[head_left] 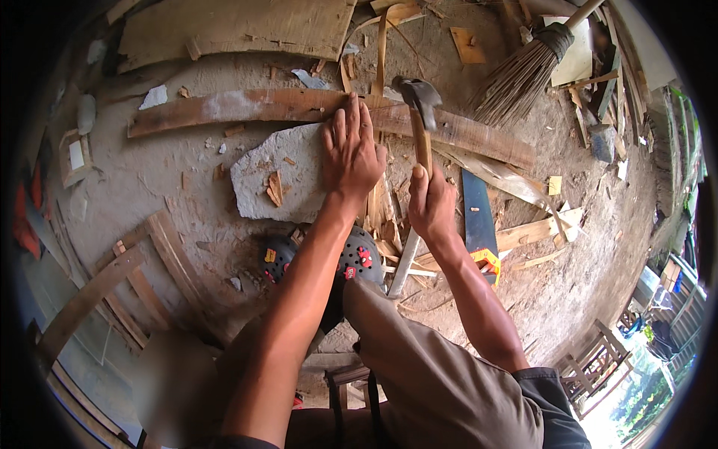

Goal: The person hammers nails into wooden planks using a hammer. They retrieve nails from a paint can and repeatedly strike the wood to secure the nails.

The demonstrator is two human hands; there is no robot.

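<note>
My left hand (350,153) lies flat, fingers together, on the flat grey stone slab (273,168) and reaches the long weathered wooden plank (247,106) beyond it. My right hand (430,203) grips the wooden handle of a claw hammer (419,101), whose dark metal head is raised just right of my left fingertips, above the plank. Thin wooden strips (381,213) lie under and between my hands.
A handsaw (479,224) with a blue blade and orange handle lies to the right. A straw broom (523,71) rests at the top right. A black perforated shoe (314,258) sits below the slab. Scrap boards, curved slats (134,288) and wood chips litter the dirt floor.
</note>
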